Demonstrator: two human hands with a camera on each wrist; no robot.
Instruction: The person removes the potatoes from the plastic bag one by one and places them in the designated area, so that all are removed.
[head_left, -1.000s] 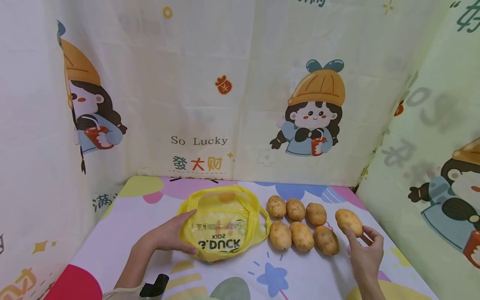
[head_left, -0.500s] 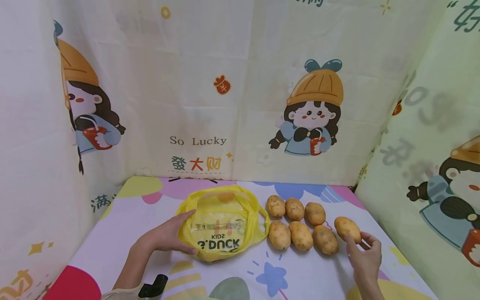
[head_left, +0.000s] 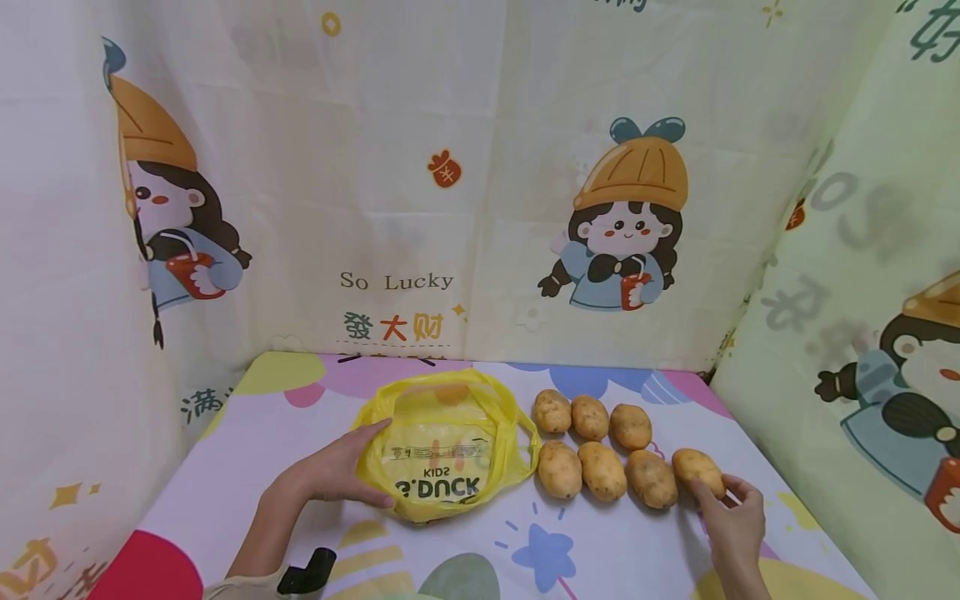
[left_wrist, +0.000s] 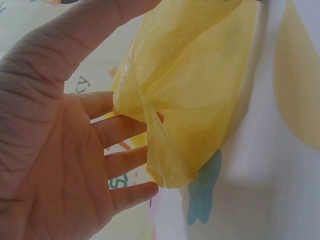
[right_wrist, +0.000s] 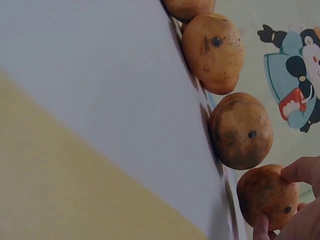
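Note:
A yellow plastic bag (head_left: 438, 454) with black lettering stands on the table, its mouth gaping. My left hand (head_left: 333, 468) lies along the bag's left side, thumb apart from the fingers. In the left wrist view its straight fingers (left_wrist: 127, 165) touch the bag's edge. At the right, my right hand (head_left: 735, 517) pinches a potato (head_left: 698, 472) between thumb and fingers. That potato is beside the right end of the front row, close to a darker potato (head_left: 652, 479). In the right wrist view the held potato (right_wrist: 265, 195) appears at the table surface.
Several other potatoes lie in two rows right of the bag, such as a back-row potato (head_left: 589, 417) and a front-row potato (head_left: 602, 472). A patterned cloth (head_left: 480, 575) covers the table. Printed curtains (head_left: 487, 208) enclose the back and sides.
My right hand has brought its potato down and toward me, level with the front row. The left hand and the bag hold their positions.

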